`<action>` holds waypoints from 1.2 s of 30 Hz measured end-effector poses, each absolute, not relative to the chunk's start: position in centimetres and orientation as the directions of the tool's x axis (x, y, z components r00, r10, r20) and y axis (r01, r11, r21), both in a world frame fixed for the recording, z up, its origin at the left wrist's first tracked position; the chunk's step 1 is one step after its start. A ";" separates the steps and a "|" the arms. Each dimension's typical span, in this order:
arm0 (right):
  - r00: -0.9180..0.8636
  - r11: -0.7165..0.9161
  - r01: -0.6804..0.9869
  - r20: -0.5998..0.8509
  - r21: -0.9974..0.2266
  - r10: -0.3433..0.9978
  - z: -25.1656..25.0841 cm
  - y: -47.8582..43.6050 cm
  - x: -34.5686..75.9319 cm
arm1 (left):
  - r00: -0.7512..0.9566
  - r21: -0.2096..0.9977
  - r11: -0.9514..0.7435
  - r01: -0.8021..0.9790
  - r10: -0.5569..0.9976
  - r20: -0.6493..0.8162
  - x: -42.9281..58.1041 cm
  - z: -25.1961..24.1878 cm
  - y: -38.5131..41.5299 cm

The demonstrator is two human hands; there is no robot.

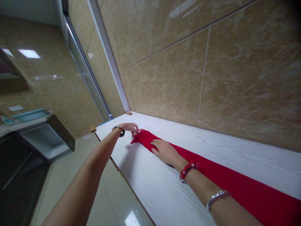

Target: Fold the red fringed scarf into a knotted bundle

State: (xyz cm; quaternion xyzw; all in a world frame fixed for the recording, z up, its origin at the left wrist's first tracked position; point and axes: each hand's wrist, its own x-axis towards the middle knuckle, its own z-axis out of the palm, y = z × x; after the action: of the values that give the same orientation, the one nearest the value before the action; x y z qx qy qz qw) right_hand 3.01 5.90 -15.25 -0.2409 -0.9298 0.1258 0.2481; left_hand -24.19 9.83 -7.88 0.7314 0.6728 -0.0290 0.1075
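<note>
A long red scarf (211,164) with a fringed end lies stretched along a white wood-grain table (150,185). At its far end, my left hand (130,127) has thumb and fingers closed on the fringe. My right hand (166,151) rests palm down on the scarf a little nearer to me, its fingers extended and pressing on the cloth. Close to me, the scarf widens and runs out of view at the lower right.
A marbled tan tile wall (162,91) runs along the table's far side. Small wooden corner pieces (92,128) sit at the table's end. To the left are a tiled floor (103,204), a counter with a light blue basin (30,115), and a sliding glass door (82,66).
</note>
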 end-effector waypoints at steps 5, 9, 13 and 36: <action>-0.756 0.850 0.393 0.402 -0.352 0.516 -15.3 5.9 3.0 | 0.002 0.005 -0.003 1.000 0.996 0.088 -23.4 -8.3 7.0; -0.760 0.852 0.392 0.401 -0.347 0.512 -15.3 5.9 3.0 | 0.358 -0.035 -0.357 0.934 0.924 0.135 -20.4 -10.9 4.7; -0.758 0.850 0.400 0.398 -0.342 0.516 -15.3 6.0 3.0 | 0.272 -0.195 -0.243 0.950 0.953 0.134 -21.7 -11.8 4.1; -0.752 0.852 0.393 0.413 -0.345 0.514 -15.2 5.8 3.1 | 0.277 -0.400 -0.193 0.896 0.947 0.161 -23.0 -11.1 3.8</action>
State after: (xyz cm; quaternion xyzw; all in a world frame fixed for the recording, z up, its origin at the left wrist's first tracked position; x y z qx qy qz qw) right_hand 3.06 5.81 -15.25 -0.2442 -0.9284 0.1191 0.2535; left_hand -23.04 3.84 -11.07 0.7701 0.5984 -0.0605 -0.2128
